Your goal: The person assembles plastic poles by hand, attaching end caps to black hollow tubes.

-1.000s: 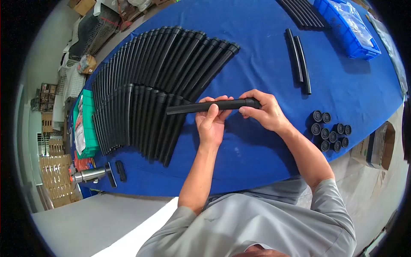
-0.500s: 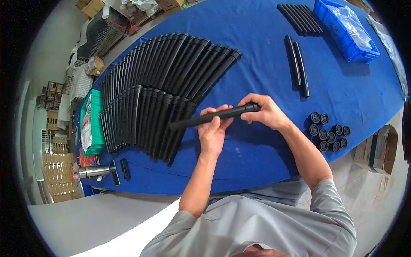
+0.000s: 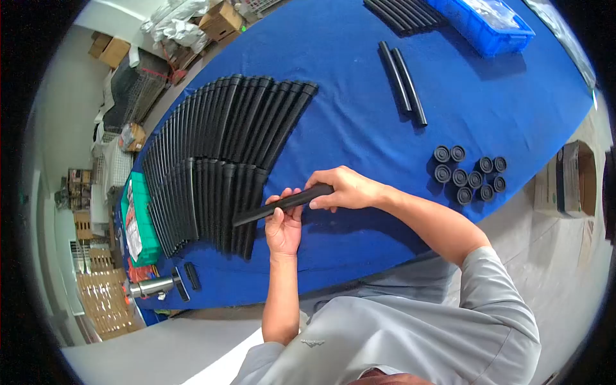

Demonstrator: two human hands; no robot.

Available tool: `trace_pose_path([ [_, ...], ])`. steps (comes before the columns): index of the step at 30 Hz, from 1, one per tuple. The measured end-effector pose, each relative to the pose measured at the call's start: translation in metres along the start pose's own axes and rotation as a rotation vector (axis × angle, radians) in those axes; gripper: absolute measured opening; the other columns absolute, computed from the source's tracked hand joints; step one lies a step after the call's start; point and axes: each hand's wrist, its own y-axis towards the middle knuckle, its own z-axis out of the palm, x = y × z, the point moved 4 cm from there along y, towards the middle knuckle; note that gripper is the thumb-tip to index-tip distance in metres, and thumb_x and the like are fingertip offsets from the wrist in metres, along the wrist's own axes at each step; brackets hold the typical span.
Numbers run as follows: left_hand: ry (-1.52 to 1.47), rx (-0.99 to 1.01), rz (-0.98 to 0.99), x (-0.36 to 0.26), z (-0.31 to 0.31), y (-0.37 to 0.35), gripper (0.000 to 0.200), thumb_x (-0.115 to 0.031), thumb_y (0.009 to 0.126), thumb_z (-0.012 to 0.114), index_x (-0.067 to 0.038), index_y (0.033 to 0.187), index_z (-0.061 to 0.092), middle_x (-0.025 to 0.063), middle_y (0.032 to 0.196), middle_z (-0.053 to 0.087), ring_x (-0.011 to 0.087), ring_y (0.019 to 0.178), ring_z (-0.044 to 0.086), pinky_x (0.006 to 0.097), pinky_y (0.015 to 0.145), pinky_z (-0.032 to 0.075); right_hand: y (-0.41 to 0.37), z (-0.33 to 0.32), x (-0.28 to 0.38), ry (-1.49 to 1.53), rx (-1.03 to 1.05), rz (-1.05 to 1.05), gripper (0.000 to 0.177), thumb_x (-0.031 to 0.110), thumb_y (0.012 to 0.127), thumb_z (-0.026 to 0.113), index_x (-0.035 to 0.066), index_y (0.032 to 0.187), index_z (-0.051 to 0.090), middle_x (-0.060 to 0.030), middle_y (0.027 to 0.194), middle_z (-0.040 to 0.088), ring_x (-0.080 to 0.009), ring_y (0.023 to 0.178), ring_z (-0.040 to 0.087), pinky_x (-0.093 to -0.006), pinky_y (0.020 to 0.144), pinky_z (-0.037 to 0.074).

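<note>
A: Only the head view to go by. Held what, and how?

B: Held a long black rubbery tube point(image 3: 255, 215), slanted just above the near part of the blue-covered bench point(image 3: 359, 122), at the right end of the nearer row. Wrapped around its middle with the left hand point(image 3: 284, 224), closed on it from below. Pinched at its thicker right end with the right hand point(image 3: 346, 189), likewise closed on it.

A: And round about?

B: Laid out left of the hands: two fanned rows of matching black tubes, the farther row point(image 3: 244, 119) and the nearer row point(image 3: 205, 199), packed side by side. Farther back, spotted a loose pair of black tubes point(image 3: 404, 83) lying together. Beyond them, at the far edge, saw a bundle of more black tubes point(image 3: 401, 13) beside a blue plastic crate point(image 3: 487, 22). To the right, well apart from the hands, found a cluster of small round black caps point(image 3: 468, 174). At the left end, noted a green tray point(image 3: 151, 237) and a shiny metal cylinder point(image 3: 151, 287).

A: Done and left, then?

B: Judged well along, going by both rows, full and orderly. Judged as left over: the loose pair, the bundle and the caps, all lying untouched. Could not tell whether the held tube's thick end carried a cap.
</note>
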Motion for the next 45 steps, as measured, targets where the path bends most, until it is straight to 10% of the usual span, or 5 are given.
trace_pose_path([
  [21,0.057,0.022,0.019,-0.003,-0.012,0.002,0.029,-0.013,0.101,0.065,-0.002,0.127,0.063,0.0216,0.141,0.060,0.0357,0.138,0.053,0.0480,0.118,0.046,-0.004,0.006,-0.011,-0.353,-0.156,-0.508,0.034,0.016,0.086,0.073,0.002,0.115,0.063,-0.0158,0.097,0.064,-0.0354,0.088,0.068,-0.0446,0.073,0.054],
  [25,0.038,0.012,-0.001,-0.002,-0.008,0.004,0.028,-0.010,0.099,0.066,-0.003,0.126,0.064,0.0207,0.140,0.061,0.0362,0.138,0.053,0.0481,0.118,0.047,-0.004,0.000,-0.009,0.138,0.084,0.297,0.039,0.021,0.082,0.077,0.000,0.114,0.068,-0.0192,0.096,0.069,-0.0326,0.090,0.070,-0.0421,0.078,0.055],
  [30,0.007,-0.005,-0.025,-0.003,-0.008,0.004,0.028,-0.007,0.098,0.067,-0.003,0.126,0.064,0.0205,0.140,0.061,0.0369,0.139,0.052,0.0492,0.118,0.047,0.002,0.006,-0.011,-0.364,-0.302,-0.646,0.037,0.018,0.084,0.074,0.000,0.116,0.067,-0.0115,0.073,0.070,-0.0255,0.067,0.072,-0.0402,0.066,0.055],
  [40,0.009,0.049,-0.061,-0.002,-0.011,0.004,0.030,-0.011,0.103,0.060,0.001,0.131,0.062,0.0228,0.147,0.055,0.0378,0.143,0.046,0.0500,0.120,0.044,-0.003,0.004,-0.001,-0.515,-0.332,-0.632,0.041,0.026,0.089,0.074,-0.003,0.117,0.067,-0.0094,0.076,0.072,-0.0190,0.064,0.071,-0.0345,0.062,0.057],
  [45,0.047,0.103,-0.040,-0.002,-0.007,0.005,0.032,-0.013,0.105,0.058,0.002,0.132,0.062,0.0234,0.149,0.053,0.0372,0.144,0.044,0.0494,0.121,0.042,-0.003,-0.004,-0.008,0.055,-0.011,0.115,0.034,0.024,0.089,0.073,-0.001,0.112,0.068,-0.0118,0.073,0.069,-0.0206,0.060,0.070,-0.0364,0.059,0.055],
])
